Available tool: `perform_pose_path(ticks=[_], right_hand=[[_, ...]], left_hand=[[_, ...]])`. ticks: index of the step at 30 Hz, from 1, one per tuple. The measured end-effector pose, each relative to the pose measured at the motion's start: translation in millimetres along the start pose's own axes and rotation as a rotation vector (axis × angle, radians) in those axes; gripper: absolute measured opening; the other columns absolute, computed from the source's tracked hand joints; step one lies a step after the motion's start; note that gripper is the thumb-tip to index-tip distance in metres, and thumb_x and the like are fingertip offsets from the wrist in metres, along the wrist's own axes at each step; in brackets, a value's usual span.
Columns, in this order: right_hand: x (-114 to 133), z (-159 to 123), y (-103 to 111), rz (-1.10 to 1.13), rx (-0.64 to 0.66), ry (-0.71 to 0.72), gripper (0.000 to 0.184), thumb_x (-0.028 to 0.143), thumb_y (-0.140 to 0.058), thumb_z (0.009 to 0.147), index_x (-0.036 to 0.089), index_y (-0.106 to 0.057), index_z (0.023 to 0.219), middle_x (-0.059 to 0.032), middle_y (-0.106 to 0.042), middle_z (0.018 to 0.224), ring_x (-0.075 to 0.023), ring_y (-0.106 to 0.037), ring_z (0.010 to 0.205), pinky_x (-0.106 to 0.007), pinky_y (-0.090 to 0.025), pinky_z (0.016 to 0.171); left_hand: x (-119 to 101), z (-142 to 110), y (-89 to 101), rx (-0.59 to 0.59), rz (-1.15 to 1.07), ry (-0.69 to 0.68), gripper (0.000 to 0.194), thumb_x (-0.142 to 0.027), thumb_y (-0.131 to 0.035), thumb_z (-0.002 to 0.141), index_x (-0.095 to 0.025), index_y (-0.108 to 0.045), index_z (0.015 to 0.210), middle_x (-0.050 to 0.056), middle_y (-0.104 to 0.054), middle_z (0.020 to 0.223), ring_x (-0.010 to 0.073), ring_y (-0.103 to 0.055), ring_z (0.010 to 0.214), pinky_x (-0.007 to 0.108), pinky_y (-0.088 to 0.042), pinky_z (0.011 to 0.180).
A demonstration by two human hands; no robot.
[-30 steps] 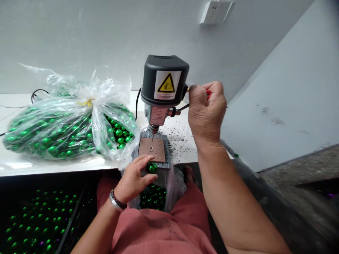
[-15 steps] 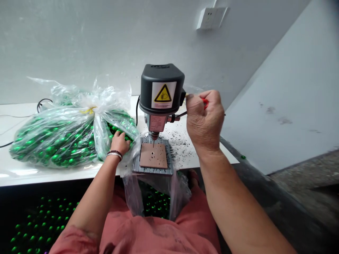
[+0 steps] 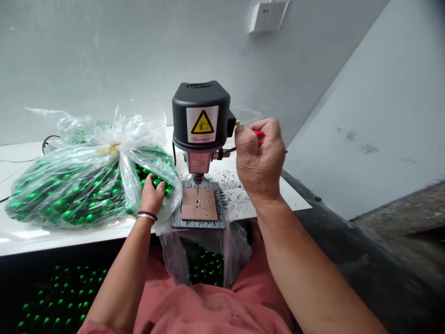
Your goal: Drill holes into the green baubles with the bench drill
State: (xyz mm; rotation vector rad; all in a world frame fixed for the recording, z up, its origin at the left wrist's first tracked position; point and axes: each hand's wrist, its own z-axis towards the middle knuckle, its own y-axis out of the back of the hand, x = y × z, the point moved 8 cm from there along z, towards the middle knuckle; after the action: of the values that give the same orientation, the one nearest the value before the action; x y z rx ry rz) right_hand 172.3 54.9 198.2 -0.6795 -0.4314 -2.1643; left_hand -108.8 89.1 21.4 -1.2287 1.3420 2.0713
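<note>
My right hand point(image 3: 260, 157) is closed around the red-knobbed feed handle point(image 3: 259, 138) of a small black bench drill press point(image 3: 200, 116). The thin drill bit point(image 3: 198, 189) hangs above a brown square board point(image 3: 198, 209) with a small hole, lying on the grey drill base point(image 3: 220, 206). My left hand point(image 3: 152, 195), wearing bracelets, reaches into the opening of a clear plastic bag point(image 3: 120, 160) full of shiny green balls point(image 3: 158, 178). Its thumb and forefinger are apart at the balls; the other fingers are hidden.
Dark shavings point(image 3: 232, 190) litter the white table point(image 3: 243, 211) right of the drill. Another plastic bag point(image 3: 236, 250) hangs below the base, with green balls under it. More green balls point(image 3: 62, 301) lie low at left. A wall socket point(image 3: 266, 17) is above.
The view has shifted slightly, so the drill press appears further left. In the bag opening, my left thumb and forefinger have spread apart among the balls. My right hand keeps its grip on the handle.
</note>
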Motion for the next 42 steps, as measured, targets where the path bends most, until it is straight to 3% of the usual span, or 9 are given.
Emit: perform_pose_path(ticks=[2,4,6,8,13,18,25,33,42], right_hand=[[-1,0,-1,0.0,0.005,0.006,0.022,0.035,-0.049,0.08,0.018,-0.042,0.069,0.0058,-0.046,0.06,-0.002,-0.04,0.051,-0.018,-0.036,0.05],[-2,0,-1,0.0,0.008,0.008,0.021,0.036,-0.049,0.081,0.018,-0.043,0.07,0.0054,-0.048,0.062,-0.002,-0.041,0.051,-0.018,-0.037,0.051],[-2,0,-1,-0.002,0.013,0.007,0.021,0.036,-0.047,0.081,0.018,-0.044,0.072,0.0044,-0.051,0.066,-0.0027,-0.044,0.054,-0.019,-0.039,0.053],[-2,0,-1,0.001,0.025,-0.004,0.021,0.036,-0.048,0.081,0.017,-0.044,0.072,0.0034,-0.052,0.069,-0.0033,-0.046,0.057,-0.02,-0.04,0.056],[-3,-1,-2,0.028,0.063,-0.047,0.02,0.035,-0.048,0.08,0.018,-0.042,0.073,0.0037,-0.051,0.07,-0.0029,-0.045,0.056,-0.02,-0.041,0.055],[-2,-2,-1,0.041,0.06,-0.037,0.019,0.032,-0.049,0.08,0.018,-0.039,0.071,0.0059,-0.042,0.062,-0.003,-0.043,0.053,-0.019,-0.041,0.055],[-4,-3,0,0.022,0.062,-0.04,0.019,0.033,-0.05,0.08,0.019,-0.04,0.072,0.0064,-0.035,0.06,-0.0035,-0.042,0.053,-0.02,-0.039,0.055],[-2,-5,1,0.082,0.031,0.045,0.024,0.04,-0.045,0.083,0.019,-0.04,0.072,0.0067,-0.033,0.059,-0.0023,-0.04,0.052,-0.019,-0.037,0.055],[-3,-4,1,0.036,0.066,0.016,0.024,0.04,-0.047,0.082,0.019,-0.041,0.072,0.0066,-0.037,0.059,-0.0025,-0.039,0.051,-0.019,-0.037,0.054]], left_hand=[[-9,-11,3.4,0.081,-0.39,0.107,0.043,-0.036,-0.054,0.075,-0.016,-0.045,0.113,0.006,-0.057,0.087,0.0199,-0.057,0.079,0.032,-0.047,0.065],[-29,-28,-5.7,0.293,-0.762,0.185,0.033,-0.036,-0.055,0.074,-0.018,-0.05,0.101,0.004,-0.056,0.085,0.0142,-0.056,0.069,0.024,-0.043,0.054],[-44,-47,-15.0,0.464,-0.979,0.275,0.029,-0.036,-0.058,0.072,-0.018,-0.054,0.094,0.004,-0.056,0.083,0.0114,-0.055,0.066,0.021,-0.04,0.05],[-51,-62,-22.9,0.551,-1.055,0.332,0.031,-0.034,-0.063,0.069,-0.018,-0.056,0.095,0.002,-0.056,0.08,0.0098,-0.055,0.065,0.02,-0.041,0.051],[-44,-80,-40.8,0.597,-0.943,0.333,0.047,-0.02,-0.071,0.061,-0.017,-0.056,0.105,-0.001,-0.057,0.073,0.0089,-0.056,0.062,0.02,-0.043,0.054],[-35,-82,-52.6,0.635,-0.827,0.287,0.039,-0.031,-0.069,0.067,-0.017,-0.058,0.101,0.002,-0.06,0.086,0.0103,-0.059,0.064,0.021,-0.043,0.051],[-18,-71,-63.5,0.619,-0.54,0.335,0.041,-0.034,-0.065,0.066,-0.014,-0.061,0.102,0.006,-0.064,0.086,0.0116,-0.06,0.063,0.02,-0.044,0.05],[-27,-62,-74.7,0.629,-0.168,0.14,0.039,-0.03,-0.054,0.073,-0.016,-0.058,0.108,0.006,-0.065,0.085,0.0121,-0.06,0.062,0.019,-0.043,0.047],[-35,-57,-80.7,0.623,-0.019,0.01,0.037,-0.028,-0.055,0.071,-0.017,-0.062,0.106,0.0,-0.065,0.068,0.0113,-0.058,0.056,0.019,-0.041,0.048]])
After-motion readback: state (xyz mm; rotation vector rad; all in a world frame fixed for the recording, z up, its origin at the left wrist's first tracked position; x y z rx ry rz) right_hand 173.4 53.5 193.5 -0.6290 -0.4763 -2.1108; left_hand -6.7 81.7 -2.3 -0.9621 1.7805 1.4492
